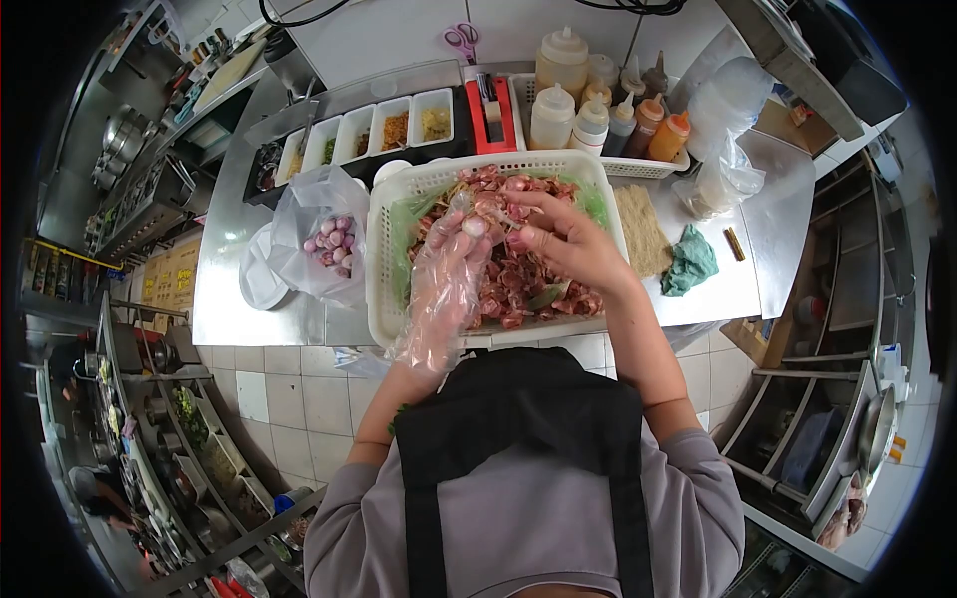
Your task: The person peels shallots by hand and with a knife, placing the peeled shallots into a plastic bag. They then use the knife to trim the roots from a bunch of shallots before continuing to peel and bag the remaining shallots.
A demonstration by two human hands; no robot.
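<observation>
My left hand [449,264], in a clear plastic glove, holds a peeled shallot [476,227] at its fingertips. My bare right hand [576,244] reaches in from the right, thumb and index finger apart beside the shallot, with nothing plainly held. Both hands are over a white perforated basket [384,299]. Reddish shallots and loose skins [518,289] fill it over a green plastic bag [402,214]. To the left, a clear bag [299,214] contains several peeled pink shallots [331,246].
White lids [263,274] lie left of the bag. Ingredient tubs [395,125] and squeeze bottles [551,118] stand behind the basket. A brown mat [641,229], green cloth [690,261] and plastic bag [723,179] are at right. Another person [100,498] is partly visible at far lower left.
</observation>
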